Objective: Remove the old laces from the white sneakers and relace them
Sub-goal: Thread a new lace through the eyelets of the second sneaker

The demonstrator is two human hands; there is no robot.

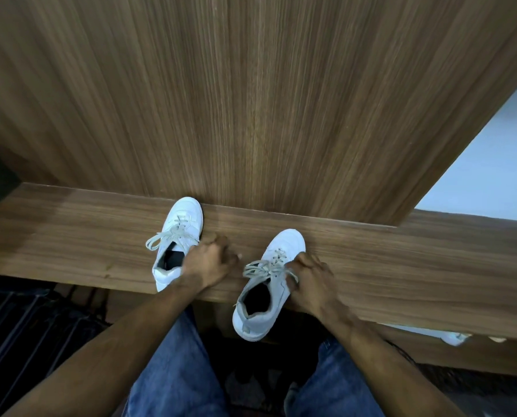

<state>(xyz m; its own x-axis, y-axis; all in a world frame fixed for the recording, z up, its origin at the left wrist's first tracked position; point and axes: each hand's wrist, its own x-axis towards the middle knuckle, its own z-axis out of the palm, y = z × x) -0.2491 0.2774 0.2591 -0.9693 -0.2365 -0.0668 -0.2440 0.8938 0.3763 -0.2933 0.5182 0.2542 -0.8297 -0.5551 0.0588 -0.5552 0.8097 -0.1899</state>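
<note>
We see both white sneakers on the wooden desk (70, 236), laces in and bows tied. The far sneaker (177, 236) has its toe against the back panel; the near sneaker (266, 284) hangs its heel over the front edge. Our left hand (210, 261) lies on the desk between the shoes, fingers curled; whether it grasps anything we cannot tell. Our right hand (309, 279) wraps the near shoe's side, fingers clenched on it. We judge the shoes light, soft in the upper and firm at the sole, so one hand should steady the shoe by its side. The laces (263, 267) look limp and flat; we would pinch a loose end to undo the bow
</note>
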